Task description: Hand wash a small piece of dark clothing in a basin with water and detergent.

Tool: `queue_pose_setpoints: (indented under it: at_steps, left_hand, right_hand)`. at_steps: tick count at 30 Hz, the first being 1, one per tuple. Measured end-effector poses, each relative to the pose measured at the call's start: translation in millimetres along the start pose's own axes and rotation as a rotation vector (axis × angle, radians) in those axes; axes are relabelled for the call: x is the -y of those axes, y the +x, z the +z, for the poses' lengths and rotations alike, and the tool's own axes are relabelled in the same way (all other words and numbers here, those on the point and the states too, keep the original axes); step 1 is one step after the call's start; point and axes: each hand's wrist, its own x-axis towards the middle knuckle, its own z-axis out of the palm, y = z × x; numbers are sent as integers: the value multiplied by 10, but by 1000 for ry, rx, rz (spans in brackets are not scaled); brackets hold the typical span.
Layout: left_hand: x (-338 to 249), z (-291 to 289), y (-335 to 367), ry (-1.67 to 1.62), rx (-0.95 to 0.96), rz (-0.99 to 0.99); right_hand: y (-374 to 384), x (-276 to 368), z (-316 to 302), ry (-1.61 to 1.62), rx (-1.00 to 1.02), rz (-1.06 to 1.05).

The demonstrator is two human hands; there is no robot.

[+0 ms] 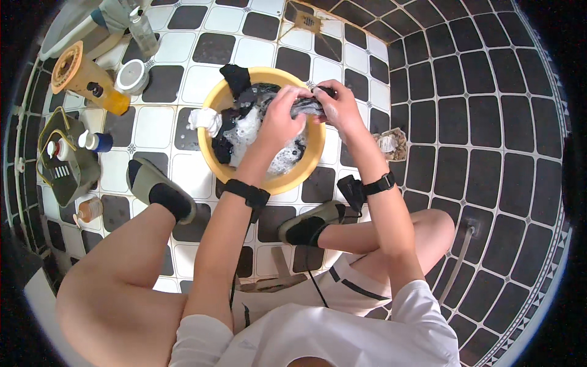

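Over the right side of a yellow basin (210,156), both my hands grip a wet, soapy dark cloth (307,107). My left hand (284,117) closes on its left part, and my right hand (340,109) holds the bunched right end near the rim. What kind of garment it is I cannot tell. Below them, white suds (246,131) and dark wet clothes (227,117) fill the basin. A black cloth (236,79) hangs over the far left rim. On the left rim lies a crumpled white cloth (205,121).
Left on the tiled floor stand a pump bottle (142,32), a white round tub (132,76), an orange container (82,67), a yellow bottle (110,99), a blue bottle (96,141) and a grey-green basket (74,162). A floor drain (307,21) lies beyond; a dark tiled wall (474,140) bounds the right.
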Motion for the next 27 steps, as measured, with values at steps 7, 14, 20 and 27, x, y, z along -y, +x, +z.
queue_pose_setpoints:
  at_steps: [7, 14, 20, 27]
  left_hand:
    - [663, -156, -222, -573, -104, -370]
    - [424, -71, -396, -1112, 80, -1168]
    - [514, -16, -530, -1318, -165, -961]
    - [553, -17, -471, -954, -450, -1067]
  right_hand:
    - [-101, 238, 37, -153, 145, -274]
    - [-71, 270, -198, -115, 260, -266]
    - [9, 50, -281, -88, 286, -204]
    - [49, -362, -284, -187, -181, -229]
